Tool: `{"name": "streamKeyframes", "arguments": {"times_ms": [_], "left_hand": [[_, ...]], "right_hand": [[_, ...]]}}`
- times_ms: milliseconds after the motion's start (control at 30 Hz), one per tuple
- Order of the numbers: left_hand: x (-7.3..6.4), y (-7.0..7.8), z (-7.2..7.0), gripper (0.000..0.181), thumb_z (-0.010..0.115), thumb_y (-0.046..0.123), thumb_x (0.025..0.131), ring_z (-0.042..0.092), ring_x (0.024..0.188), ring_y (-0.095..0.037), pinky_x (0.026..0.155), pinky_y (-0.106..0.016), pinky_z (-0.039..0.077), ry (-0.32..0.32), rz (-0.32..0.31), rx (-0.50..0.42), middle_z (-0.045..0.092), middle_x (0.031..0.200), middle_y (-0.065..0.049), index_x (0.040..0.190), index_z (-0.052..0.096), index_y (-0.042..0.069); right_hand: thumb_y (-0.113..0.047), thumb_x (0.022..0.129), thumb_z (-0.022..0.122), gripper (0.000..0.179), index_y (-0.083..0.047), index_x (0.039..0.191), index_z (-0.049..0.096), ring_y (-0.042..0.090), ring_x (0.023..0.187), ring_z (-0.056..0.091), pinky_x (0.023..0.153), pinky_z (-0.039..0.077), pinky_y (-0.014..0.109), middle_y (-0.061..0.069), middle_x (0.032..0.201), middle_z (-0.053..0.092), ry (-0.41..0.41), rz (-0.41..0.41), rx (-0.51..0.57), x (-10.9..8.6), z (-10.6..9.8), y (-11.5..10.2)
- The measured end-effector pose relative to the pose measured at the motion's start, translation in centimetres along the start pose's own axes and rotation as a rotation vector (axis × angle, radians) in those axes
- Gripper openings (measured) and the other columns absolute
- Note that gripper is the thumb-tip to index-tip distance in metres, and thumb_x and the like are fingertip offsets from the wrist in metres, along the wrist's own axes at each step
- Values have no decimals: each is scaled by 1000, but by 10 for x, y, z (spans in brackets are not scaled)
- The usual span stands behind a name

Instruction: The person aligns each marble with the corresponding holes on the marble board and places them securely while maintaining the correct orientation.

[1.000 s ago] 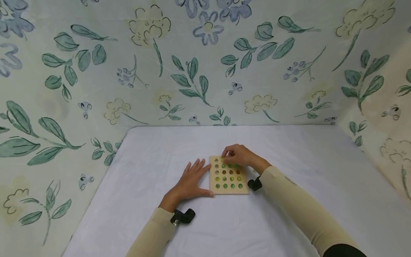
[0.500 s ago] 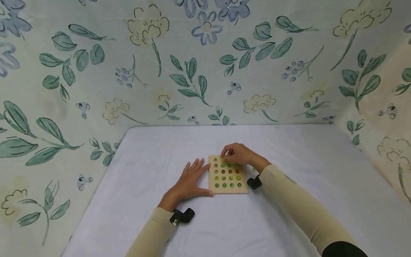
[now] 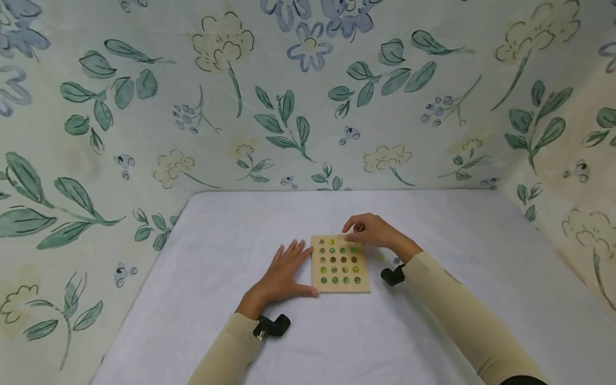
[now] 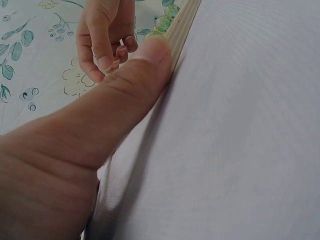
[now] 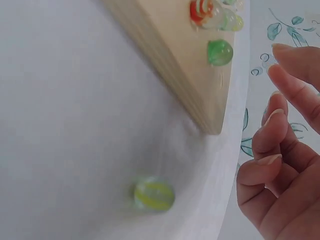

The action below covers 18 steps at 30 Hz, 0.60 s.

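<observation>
A square wooden board point(image 3: 340, 289) carries rows of glass marbles point(image 3: 333, 259), green, yellow and brownish. My left hand point(image 3: 281, 278) lies spread along its left side, with the thumb point(image 4: 135, 75) pressing at the near corner. Over the board's far right corner hovers my right hand point(image 3: 374, 231). In the right wrist view its thumb and index finger stand apart with nothing between them, and the other fingers are loosely bent. A yellow marble point(image 3: 331, 242) sits second from the left in the far row; the spots right of it lie partly behind the right hand.
To the board's right, a yellow-streaked marble point(image 5: 155, 195) lies loose on the white cloth, and another pale marble point(image 3: 397, 261) shows near the right wrist. White cloth point(image 3: 240, 224) covers the table, with a flowered curtain point(image 3: 289, 123) behind and at both sides.
My right hand has let go of the yellow marble in the far row and shifted right, uncovering it and more marbles. The left hand keeps its place on the board.
</observation>
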State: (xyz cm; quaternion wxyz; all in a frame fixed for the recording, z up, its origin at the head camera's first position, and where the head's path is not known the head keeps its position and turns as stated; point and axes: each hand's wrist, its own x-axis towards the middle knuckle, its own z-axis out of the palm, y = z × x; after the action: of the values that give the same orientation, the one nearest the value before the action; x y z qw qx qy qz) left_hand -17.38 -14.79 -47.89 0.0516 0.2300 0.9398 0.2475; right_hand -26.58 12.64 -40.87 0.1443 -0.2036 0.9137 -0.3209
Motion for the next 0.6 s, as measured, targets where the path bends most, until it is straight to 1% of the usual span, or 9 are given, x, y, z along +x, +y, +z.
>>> {"name": "streamKeyframes", "arguments": {"times_ms": [200, 467, 600], "left_hand": [[1, 0, 1, 113, 68, 76, 66, 3, 148, -22, 118, -45, -4, 6, 8, 7, 15, 161, -5, 154, 25, 20], [2, -1, 2, 112, 67, 77, 67, 1, 148, -19, 118, -43, -4, 9, 13, 17, 13, 161, -4, 155, 24, 22], [0, -1, 2, 111, 69, 74, 68, 1, 148, -20, 118, -43, -5, 6, 13, 8, 13, 161, -4, 154, 25, 21]], "right_hand": [[-24, 87, 73, 22, -12, 106, 70, 21, 77, 48, 63, 42, 30, 5, 86, 55, 25, 3, 6, -9, -7, 11], [-26, 87, 73, 18, -17, 103, 70, 21, 77, 48, 64, 41, 31, 5, 83, 54, 34, 43, 22, -19, -9, 20], [-26, 87, 72, 21, -14, 104, 70, 20, 76, 48, 62, 42, 31, 5, 83, 54, 33, 27, 12, -25, -11, 23]]}}
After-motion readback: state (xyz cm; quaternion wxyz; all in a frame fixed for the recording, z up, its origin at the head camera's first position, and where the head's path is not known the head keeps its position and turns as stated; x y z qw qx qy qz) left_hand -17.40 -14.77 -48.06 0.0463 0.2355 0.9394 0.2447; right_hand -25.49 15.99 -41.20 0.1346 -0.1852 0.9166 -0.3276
